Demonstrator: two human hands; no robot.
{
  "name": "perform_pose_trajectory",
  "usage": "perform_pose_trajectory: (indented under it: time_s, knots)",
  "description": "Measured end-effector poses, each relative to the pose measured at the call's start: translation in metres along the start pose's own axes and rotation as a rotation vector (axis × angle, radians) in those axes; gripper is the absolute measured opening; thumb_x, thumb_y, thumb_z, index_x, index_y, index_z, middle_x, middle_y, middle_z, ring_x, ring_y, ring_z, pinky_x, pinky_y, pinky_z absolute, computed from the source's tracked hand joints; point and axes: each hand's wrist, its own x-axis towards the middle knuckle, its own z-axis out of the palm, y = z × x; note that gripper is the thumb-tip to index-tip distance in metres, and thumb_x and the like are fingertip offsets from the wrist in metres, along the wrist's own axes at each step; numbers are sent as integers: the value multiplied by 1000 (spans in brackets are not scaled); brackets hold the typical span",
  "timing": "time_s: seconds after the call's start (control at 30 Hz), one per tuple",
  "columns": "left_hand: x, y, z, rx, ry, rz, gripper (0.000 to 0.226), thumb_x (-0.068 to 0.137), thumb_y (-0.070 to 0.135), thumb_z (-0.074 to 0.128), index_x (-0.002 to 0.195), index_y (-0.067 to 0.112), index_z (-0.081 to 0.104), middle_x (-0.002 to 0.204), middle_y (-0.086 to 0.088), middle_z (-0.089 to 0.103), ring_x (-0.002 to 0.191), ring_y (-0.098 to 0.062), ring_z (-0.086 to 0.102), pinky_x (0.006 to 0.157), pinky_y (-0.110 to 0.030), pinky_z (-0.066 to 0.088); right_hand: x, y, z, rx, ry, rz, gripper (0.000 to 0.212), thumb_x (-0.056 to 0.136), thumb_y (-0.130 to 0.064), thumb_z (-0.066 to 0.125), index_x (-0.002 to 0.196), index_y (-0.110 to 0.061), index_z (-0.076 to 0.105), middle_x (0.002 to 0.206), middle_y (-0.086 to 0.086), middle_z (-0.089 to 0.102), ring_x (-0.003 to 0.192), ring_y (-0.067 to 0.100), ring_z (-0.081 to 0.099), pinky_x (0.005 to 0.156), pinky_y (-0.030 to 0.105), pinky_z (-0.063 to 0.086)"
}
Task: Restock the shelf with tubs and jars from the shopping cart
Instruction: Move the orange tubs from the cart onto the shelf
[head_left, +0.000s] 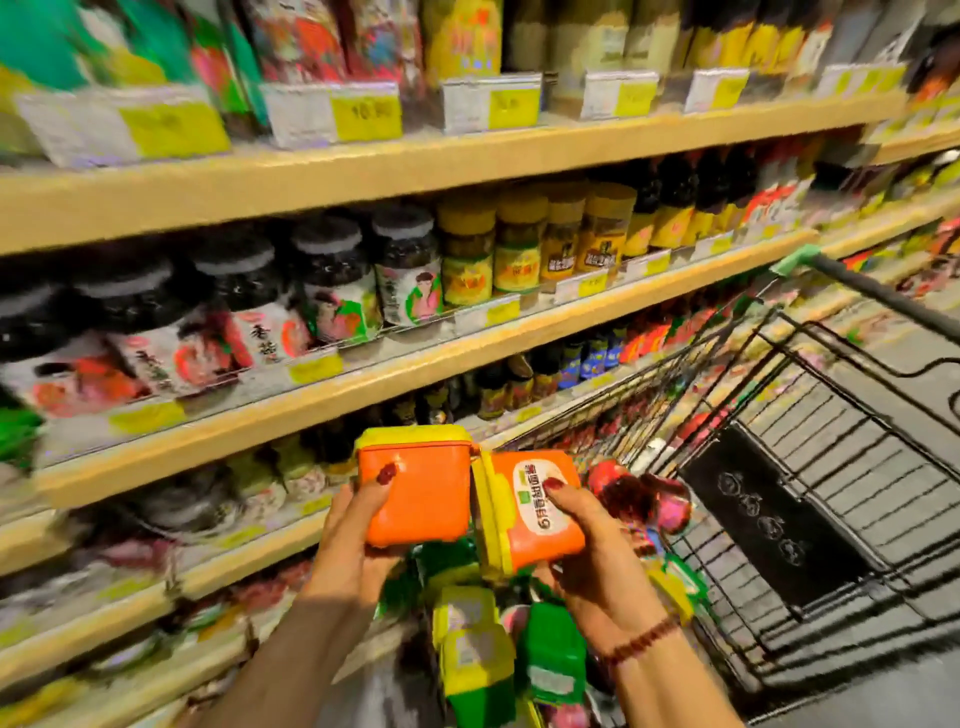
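My left hand (353, 545) grips an orange tub with a yellow lid (421, 488), held upright above the cart's near end. My right hand (597, 561) grips a second orange tub (535, 514), tilted on its side with its white label facing up. The two tubs touch at their lids. Below them the shopping cart (779, 467) holds more green and yellow tubs (483, 649) and red-topped jars (639, 493). The wooden shelf (363, 384) stands to the left, with jars in rows.
Dark-lidded jars (332, 280) and yellow-lidded jars (519, 244) fill the middle shelf. Bottles line the shelf below and bags and bottles the top shelf. The cart's black handle (883, 296) runs at the right, with its folded child seat (779, 519) beneath.
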Motion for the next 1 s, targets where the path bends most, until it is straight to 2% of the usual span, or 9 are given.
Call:
perform_pose_trajectory:
  time_s: [0.13,0.23,0.37,0.5,0.67,0.73,0.83,0.93,1.0]
  knots:
    - [-17,27,-34,-107,121,69,54,54,36,78,102,26,55,115,-13,61,89,-26,60,56,-39,55,8,25,37,-124,-66,72,18,75,-13,64,89,-1,66,72,13,73,54,18,68,43,22,51]
    - [-30,48,-66,-152,223,126,28,73,23,68,97,25,53,100,-9,61,82,-23,58,56,-38,50,10,53,63,-279,-62,130,68,47,-22,78,110,-1,65,94,17,73,69,23,70,56,30,55]
    - [-57,71,-128,-64,195,209,55,56,23,75,108,26,55,111,-10,62,87,-27,63,59,-36,52,-1,94,103,-392,-155,164,79,46,-23,74,121,-5,58,103,20,71,76,28,68,77,44,52]
    - [-100,101,-184,-1,160,263,74,45,42,76,115,31,55,108,-3,69,92,-22,68,71,-36,53,-24,141,146,-450,-235,172,91,36,-29,79,121,-8,56,107,19,71,84,29,69,80,46,53]
    - [-147,137,-249,-27,230,308,97,25,46,87,114,28,54,111,-7,65,99,-26,63,78,-38,51,-60,196,202,-588,-287,244,72,47,-22,76,116,-12,58,92,12,74,70,22,70,52,29,54]
    - [-166,148,-271,-56,266,350,95,25,46,88,112,26,55,111,-7,66,96,-23,64,78,-38,51,-71,215,222,-637,-329,278,76,44,-17,80,117,-12,58,94,12,74,74,24,69,55,34,57]
    - [-196,161,-299,-101,318,407,83,37,39,81,114,22,56,115,-11,65,94,-24,64,79,-38,52,-88,238,249,-678,-425,301,78,42,-25,76,117,-11,57,93,13,74,73,26,70,76,50,54]
    - [-221,170,-321,-171,383,469,106,23,44,90,120,16,55,110,-12,66,87,-23,67,67,-36,54,-103,257,274,-636,-525,340,64,47,-18,76,109,-13,61,86,11,75,64,22,71,58,41,58]
    - [-237,175,-331,-215,427,513,106,26,42,90,122,13,55,108,-14,65,80,-21,69,58,-33,54,-110,266,289,-571,-588,375,46,57,-21,70,102,-16,64,83,9,75,62,20,71,50,34,56]
